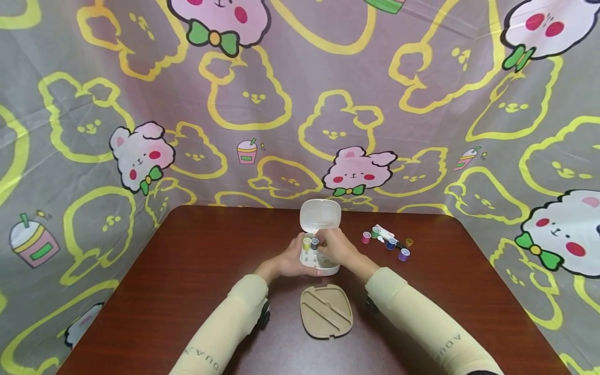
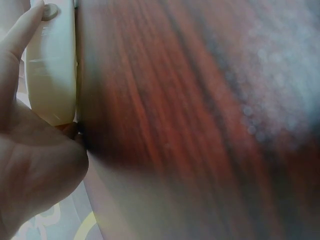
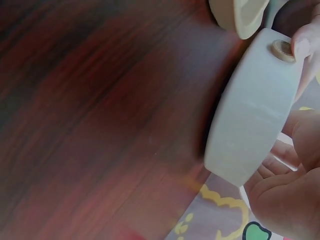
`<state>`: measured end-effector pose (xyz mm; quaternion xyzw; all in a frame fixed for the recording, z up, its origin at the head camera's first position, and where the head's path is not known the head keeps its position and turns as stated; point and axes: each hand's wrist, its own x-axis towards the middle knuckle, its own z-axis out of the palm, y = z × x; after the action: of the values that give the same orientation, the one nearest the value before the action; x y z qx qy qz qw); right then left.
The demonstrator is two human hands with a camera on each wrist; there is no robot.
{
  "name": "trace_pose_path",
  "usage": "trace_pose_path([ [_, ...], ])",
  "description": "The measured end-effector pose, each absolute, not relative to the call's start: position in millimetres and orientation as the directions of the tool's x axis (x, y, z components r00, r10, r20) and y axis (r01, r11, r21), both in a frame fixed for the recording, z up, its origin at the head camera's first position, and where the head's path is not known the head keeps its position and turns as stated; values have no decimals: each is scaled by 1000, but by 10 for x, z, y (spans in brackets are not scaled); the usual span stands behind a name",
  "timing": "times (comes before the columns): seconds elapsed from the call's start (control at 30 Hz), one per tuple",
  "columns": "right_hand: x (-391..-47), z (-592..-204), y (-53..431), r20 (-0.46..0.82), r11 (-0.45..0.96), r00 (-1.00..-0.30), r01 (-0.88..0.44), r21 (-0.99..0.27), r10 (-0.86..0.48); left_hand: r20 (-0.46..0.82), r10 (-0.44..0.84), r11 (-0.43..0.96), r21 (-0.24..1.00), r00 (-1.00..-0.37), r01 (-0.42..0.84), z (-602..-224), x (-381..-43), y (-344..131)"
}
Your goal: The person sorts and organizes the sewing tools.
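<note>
A small white sewing box [image 1: 330,270] stands on the table with its lid [image 1: 321,215] raised at the back and rows of short pegs inside. My left hand [image 1: 291,259] grips its left side, the thumb along the front near the round catch [image 3: 283,50]. Inside the box, a yellow thread spool [image 1: 307,244] stands beside a dark grey-blue thread spool [image 1: 315,243]. My right hand [image 1: 336,246] reaches over the box from the right, pinching the dark spool at its right side. In the right wrist view, the box wall hides those fingertips.
A beige tray insert [image 1: 323,311] with diagonal grooves lies in front of the box. To the right are several loose spools, among them a pink spool [image 1: 366,237], a blue spool [image 1: 391,244] and a purple spool [image 1: 404,254], beside slim white and black items. Patterned cloth [image 1: 281,104] surrounds the table.
</note>
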<state>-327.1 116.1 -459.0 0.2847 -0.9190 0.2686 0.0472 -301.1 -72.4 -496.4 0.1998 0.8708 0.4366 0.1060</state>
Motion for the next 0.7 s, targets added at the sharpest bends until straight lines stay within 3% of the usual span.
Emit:
trace_pose_path([
  [0.7, -3166, -4453, 1326, 247, 686, -853, -518, -511, -460, -18, 429, 539, 808, -903, 240, -5053, -3069, -728],
])
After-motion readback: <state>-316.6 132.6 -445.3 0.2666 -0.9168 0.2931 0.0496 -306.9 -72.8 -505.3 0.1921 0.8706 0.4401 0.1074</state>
